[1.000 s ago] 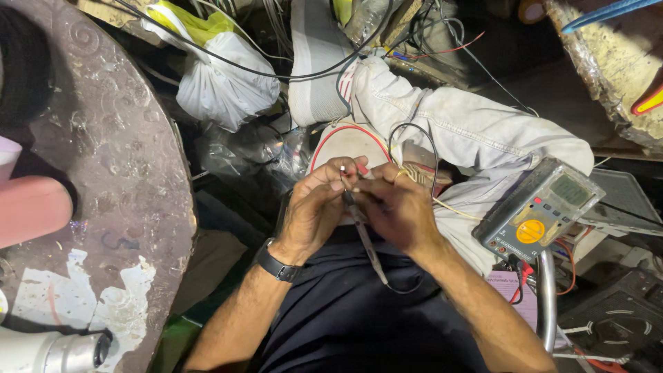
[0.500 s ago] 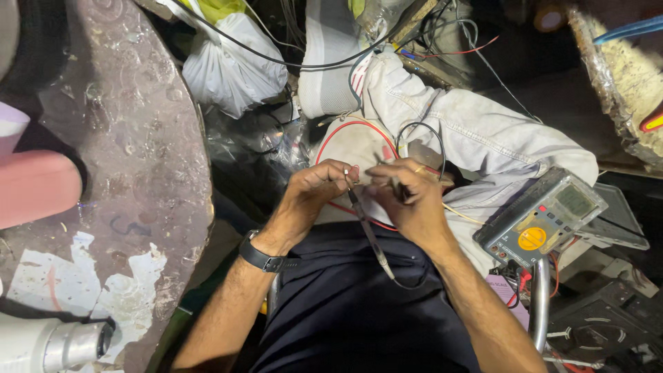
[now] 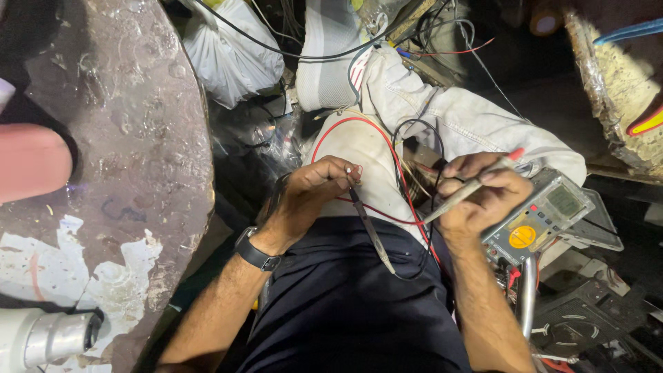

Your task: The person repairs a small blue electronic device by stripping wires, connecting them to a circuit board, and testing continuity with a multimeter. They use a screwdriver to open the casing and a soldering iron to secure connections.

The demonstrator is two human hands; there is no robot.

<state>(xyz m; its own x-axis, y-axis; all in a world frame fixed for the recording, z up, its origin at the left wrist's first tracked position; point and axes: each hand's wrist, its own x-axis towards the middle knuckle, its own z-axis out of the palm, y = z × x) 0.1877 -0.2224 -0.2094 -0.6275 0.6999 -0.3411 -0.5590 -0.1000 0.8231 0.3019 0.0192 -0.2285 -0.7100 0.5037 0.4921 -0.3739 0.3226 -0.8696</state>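
Observation:
My left hand [image 3: 311, 197] pinches a thin red wire end against the tip of a black meter probe [image 3: 369, 231], which slants down over my lap. My right hand [image 3: 483, 193] holds a pale probe with a red tip [image 3: 473, 185], lifted to the right, apart from the left hand. A grey multimeter with a yellow dial [image 3: 542, 217] rests just right of my right hand. A red wire [image 3: 397, 166] loops over the white cloth [image 3: 369, 162] on my knee. A black watch [image 3: 257, 252] sits on my left wrist.
A large rusty round metal surface [image 3: 131, 152] fills the left side. A white plastic bag [image 3: 231, 55] and tangled cables lie at the top. A white shoe [image 3: 331, 52] is ahead. A metal tube [image 3: 48, 338] lies bottom left.
My hands were together over the wire. Now my right hand has moved away to the right with the pale probe, while my left hand stays on the wire and black probe.

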